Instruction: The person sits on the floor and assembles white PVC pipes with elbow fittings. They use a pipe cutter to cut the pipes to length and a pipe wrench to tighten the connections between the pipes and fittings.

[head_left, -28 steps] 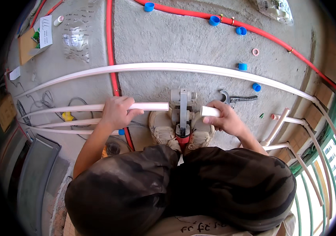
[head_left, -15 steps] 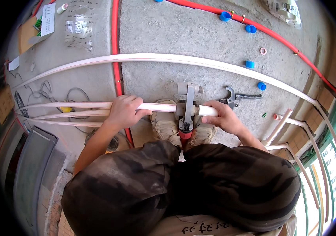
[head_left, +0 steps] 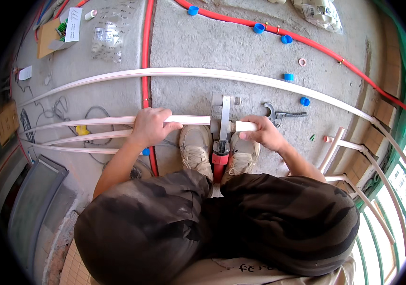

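The concrete floor [head_left: 260,59] stretched all around the red-handled tool [head_left: 224,124], the landmark here. Beyond the tool, a long white pipe [head_left: 188,72] lay across in a bow. Left of it ran the held pipe [head_left: 191,120], also white, its end at the tool's left side, touching or just beside it — I couldn't tell which. The left hand [head_left: 150,126] was closed over that pipe, thumb along the near edge. Nearer than the tool's head, pale shoes [head_left: 196,147] flanked its handle. To its right, the right hand [head_left: 263,135] pinched a short white piece [head_left: 247,126] between thumb and fingers, against the tool's right side. Farther right lay a cutter [head_left: 281,114], then a blue cap [head_left: 304,101]. The step in hand looked like fitting both ends onto the tool — probably to heat them; the next move seemed to call for level, even pressure from both sides.
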Demonstrator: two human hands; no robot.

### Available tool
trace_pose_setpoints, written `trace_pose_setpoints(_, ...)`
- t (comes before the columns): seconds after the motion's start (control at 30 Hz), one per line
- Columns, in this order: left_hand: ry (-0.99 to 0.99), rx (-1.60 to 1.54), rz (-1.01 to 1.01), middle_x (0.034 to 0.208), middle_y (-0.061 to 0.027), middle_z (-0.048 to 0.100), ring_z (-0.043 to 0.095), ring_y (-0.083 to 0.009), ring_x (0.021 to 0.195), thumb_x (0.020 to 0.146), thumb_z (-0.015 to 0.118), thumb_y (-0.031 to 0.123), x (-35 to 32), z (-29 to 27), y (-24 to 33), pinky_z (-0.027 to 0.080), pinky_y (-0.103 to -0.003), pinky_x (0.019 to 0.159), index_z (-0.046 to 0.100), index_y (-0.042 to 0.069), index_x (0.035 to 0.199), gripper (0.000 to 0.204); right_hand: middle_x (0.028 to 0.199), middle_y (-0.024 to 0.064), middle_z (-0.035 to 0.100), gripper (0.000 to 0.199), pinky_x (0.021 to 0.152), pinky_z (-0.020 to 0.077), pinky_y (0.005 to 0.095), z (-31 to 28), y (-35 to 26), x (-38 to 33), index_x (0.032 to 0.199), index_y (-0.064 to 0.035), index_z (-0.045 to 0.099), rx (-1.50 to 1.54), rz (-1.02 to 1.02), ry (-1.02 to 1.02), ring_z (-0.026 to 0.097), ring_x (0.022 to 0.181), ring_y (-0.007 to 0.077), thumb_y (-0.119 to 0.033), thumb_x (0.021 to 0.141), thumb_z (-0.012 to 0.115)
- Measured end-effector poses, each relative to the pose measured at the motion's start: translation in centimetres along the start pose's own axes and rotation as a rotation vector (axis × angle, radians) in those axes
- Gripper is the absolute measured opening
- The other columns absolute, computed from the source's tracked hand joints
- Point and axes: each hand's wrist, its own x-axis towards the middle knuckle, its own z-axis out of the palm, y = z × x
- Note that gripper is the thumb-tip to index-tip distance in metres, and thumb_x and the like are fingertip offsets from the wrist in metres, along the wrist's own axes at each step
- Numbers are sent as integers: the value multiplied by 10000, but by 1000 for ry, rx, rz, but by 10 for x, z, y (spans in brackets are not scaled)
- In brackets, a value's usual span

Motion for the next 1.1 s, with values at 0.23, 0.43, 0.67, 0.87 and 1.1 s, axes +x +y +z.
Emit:
trace_pose_setpoints(0.23, -83, -15, -17, 740, -162, 650, 667, -396, 711, 909, 710, 553, -7, 16, -3, 496, -511, 627, 598, 46, 744, 545, 902, 5, 656, 336, 787, 477, 294, 3, -1, 1, 1097, 5, 703, -32, -26, 7, 581, 866, 111, -216, 889, 848)
trace_pose_setpoints(0.43, -108, -23, -2, 738, -163, 655, 668, -406, 717, 913, 707, 555, -5, 15, -2, 500, -512, 633, 600, 41, 748, 550, 886, 15, 661, 364, 759, 498, 313, 2, -16, -4, 1116, 1, 697, -62, 143, 10, 591, 849, 118, -233, 886, 854)
trace_pose_setpoints(0.67, -174, -70, -25, 731, -166, 659, 668, -418, 707, 916, 698, 568, -1, 17, -6, 498, -514, 625, 604, 42, 752, 559, 905, 42, 676, 349, 764, 508, 319, 2, 3, 6, 1127, 14, 686, -101, -60, 11, 596, 853, 129, -207, 901, 836)
trace_pose_setpoints(0.87, -215, -79, -11, 736, -169, 654, 660, -415, 688, 910, 709, 550, 5, 18, -10, 492, -509, 615, 603, 47, 750, 539, 947, 51, 682, 356, 790, 514, 311, 12, 9, -2, 1158, 22, 688, 10, -33, 67, 597, 887, 118, -176, 903, 837)
trace_pose_setpoints(1.1, -236, -120, -18, 707, -167, 625, 640, -420, 670, 872, 764, 486, 5, 15, -9, 465, -512, 594, 590, 40, 743, 495, 934, 96, 706, 405, 756, 537, 329, 20, 1, -7, 1179, 37, 686, -104, -17, 108, 641, 841, 140, -209, 900, 846)
